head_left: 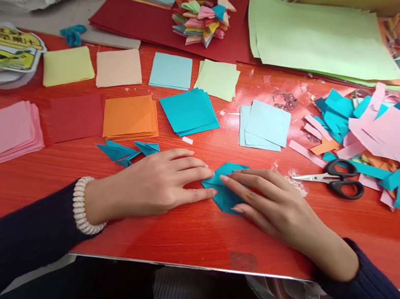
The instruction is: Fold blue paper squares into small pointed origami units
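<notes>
A partly folded sheet of blue origami paper (228,198) lies flat on the red table, its left end creased to a point. My left hand (163,179) has its index fingertip and thumb at that pointed end, gripping it. From the other side, the fingers of my right hand (272,198) hold the sheet down, covering its right part. Several small folded blue paper pieces (118,152) lie just behind my left hand, partly hidden by it. Black-handled scissors (341,182) rest beyond my right hand, with their blades pointing left.
Stacks of coloured paper, such as orange (130,117), blue (190,111) and pink (7,133), spread across the table. A heap of paper scraps (392,132) lies at right. Behind stand a multicoloured folded-paper model (203,16) and large green sheets (320,39). The table edge (195,266) runs in front.
</notes>
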`<state>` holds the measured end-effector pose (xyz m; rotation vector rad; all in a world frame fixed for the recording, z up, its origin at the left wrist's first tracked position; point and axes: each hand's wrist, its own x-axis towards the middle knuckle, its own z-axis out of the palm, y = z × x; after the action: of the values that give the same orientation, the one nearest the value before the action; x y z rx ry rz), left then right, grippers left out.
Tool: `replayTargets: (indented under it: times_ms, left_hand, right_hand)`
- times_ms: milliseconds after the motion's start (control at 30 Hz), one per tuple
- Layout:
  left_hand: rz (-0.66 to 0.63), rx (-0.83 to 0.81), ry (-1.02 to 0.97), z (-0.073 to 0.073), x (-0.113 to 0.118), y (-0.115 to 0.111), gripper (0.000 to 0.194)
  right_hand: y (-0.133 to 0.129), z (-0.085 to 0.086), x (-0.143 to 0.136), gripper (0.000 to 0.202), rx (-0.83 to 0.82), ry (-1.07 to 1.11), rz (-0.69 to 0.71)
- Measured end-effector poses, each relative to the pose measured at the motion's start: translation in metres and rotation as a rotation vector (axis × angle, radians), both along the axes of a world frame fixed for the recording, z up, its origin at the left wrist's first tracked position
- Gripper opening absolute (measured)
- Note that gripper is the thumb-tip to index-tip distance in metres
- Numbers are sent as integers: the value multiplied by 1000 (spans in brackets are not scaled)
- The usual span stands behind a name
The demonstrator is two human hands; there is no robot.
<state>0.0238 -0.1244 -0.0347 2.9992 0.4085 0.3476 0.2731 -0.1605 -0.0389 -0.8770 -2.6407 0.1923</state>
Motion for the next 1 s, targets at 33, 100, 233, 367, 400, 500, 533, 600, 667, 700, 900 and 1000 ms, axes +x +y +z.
replayTargets:
  times_ms: [33,100,233,367,400,500,533,600,667,700,900,1000]
  left_hand:
    - [-3,4,6,0,0,0,32]
    - [-7,11,16,1,0,-1,32]
    - [-14,37,19,1,-1,-1,31]
    - [-22,71,17,3,0,0,31]
    - [-25,78,18,3,-1,1,31]
    - [-38,92,17,3,-1,2,32]
    - [-42,94,16,3,-1,2,32]
    - [-49,96,18,3,-2,3,32]
    - [-51,95,25,3,-2,3,32]
    - [-51,93,29,2,-2,3,32]
    - [-45,71,36,0,-2,4,34]
    - [-48,57,31,0,0,4,37]
  right_hand:
    - [0,-1,-1,36,0,-9,1]
    - [1,-3,-1,36,-26,-12,-3]
    - [1,-5,1,38,-111,3,-13]
    - [2,-3,2,36,-156,19,-20]
    - [2,-3,2,35,-168,21,-21]
    - [3,-2,1,35,-209,33,-28]
    - [4,-2,1,34,-217,41,-30]
    - [4,-3,1,34,-228,53,-33]
    - [4,-3,1,34,-232,54,-40]
    - [4,-3,1,34,-233,51,-43]
    - [3,-2,1,34,-239,31,-50]
    - [3,-2,1,34,-235,32,-45]
